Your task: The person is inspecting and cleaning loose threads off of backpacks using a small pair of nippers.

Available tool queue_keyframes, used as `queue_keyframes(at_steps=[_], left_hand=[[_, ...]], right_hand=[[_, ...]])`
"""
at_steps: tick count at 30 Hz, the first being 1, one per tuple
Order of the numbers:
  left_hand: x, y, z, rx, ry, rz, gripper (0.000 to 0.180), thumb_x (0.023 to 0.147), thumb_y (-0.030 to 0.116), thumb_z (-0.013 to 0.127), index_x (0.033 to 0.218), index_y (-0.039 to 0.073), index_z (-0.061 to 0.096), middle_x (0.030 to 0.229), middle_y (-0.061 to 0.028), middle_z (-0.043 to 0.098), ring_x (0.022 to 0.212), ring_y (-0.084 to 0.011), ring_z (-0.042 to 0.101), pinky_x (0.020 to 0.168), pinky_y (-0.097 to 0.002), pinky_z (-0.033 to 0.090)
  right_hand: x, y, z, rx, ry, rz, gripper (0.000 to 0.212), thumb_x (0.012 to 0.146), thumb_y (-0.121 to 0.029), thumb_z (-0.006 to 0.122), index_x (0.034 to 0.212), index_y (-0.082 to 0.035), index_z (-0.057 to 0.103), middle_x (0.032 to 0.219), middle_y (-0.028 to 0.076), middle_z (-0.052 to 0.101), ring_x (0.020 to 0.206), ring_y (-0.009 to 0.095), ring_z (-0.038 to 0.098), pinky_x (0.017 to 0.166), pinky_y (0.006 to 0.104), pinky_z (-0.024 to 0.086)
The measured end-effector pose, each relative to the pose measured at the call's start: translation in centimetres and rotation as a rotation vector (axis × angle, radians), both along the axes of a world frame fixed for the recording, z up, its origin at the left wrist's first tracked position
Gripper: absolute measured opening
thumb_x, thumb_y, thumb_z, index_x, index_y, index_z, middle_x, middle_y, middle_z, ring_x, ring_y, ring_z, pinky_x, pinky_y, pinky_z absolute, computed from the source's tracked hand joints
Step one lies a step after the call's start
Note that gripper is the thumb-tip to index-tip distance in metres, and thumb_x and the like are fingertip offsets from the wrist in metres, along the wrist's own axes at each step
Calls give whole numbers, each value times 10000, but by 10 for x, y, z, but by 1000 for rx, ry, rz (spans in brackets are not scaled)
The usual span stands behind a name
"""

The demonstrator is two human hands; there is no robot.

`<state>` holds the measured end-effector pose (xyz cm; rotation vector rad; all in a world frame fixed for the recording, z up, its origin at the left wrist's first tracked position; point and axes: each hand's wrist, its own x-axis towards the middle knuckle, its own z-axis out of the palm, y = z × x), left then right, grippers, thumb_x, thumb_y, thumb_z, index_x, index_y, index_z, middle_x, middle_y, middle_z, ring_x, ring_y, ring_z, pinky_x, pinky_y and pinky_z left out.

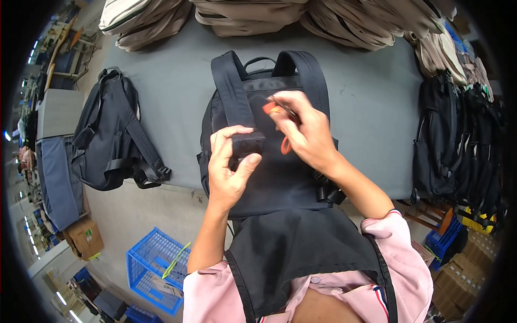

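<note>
A black backpack (269,183) lies on the grey table in front of me, its shoulder straps upward. My left hand (226,161) is closed, pinching the lower end of the left shoulder strap (248,144) between thumb and fingers. Just right of it, above the backpack, my right hand (307,126) is closed around orange-handled thread snips (286,145). An orange loop hangs below the palm. Motion blurs the fingertips and the orange part beside them. The right shoulder strap (309,81) lies loose behind my right hand.
Another black backpack (116,134) lies at the table's left edge. Several beige backpacks (250,16) line the far edge. More black backpacks (441,140) stand at the right. On the floor are a blue plastic crate (156,258) and a cardboard box (83,238).
</note>
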<state>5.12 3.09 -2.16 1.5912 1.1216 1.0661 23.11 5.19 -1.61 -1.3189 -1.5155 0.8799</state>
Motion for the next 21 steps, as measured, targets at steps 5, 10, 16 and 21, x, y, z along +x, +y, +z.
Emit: queue_keyframes(at_steps=[5,10,16,21], left_hand=[[-3,-8,3,-255,-140,-21,326,819,264,677,988,1,582,1033,-97,519,995,-232,470,872,-320,385],[1,-13,7,-149,-61,-66,325,814,264,678,975,2,571,1035,-96,516,983,-234,461,874,-326,380],[0,-18,5,-72,61,-93,337,808,248,680,1004,0,562,1035,-88,510,979,-233,443,876,-318,370],[3,-20,6,-79,103,-101,330,794,232,685,996,1,566,1024,-92,519,963,-238,440,867,-330,371]], right_hand=[[22,-38,7,179,-319,-43,340,747,-94,696,1056,-79,554,822,52,610,590,201,559,575,306,428],[18,-51,1,295,-424,37,405,655,-34,721,1036,-96,599,841,27,592,637,185,542,572,300,378],[15,-53,-3,381,-432,39,414,645,-38,728,1037,-99,609,822,26,598,643,190,547,552,309,368],[12,-55,-4,381,-397,39,398,646,-45,729,1024,-89,615,826,25,609,652,185,560,549,308,366]])
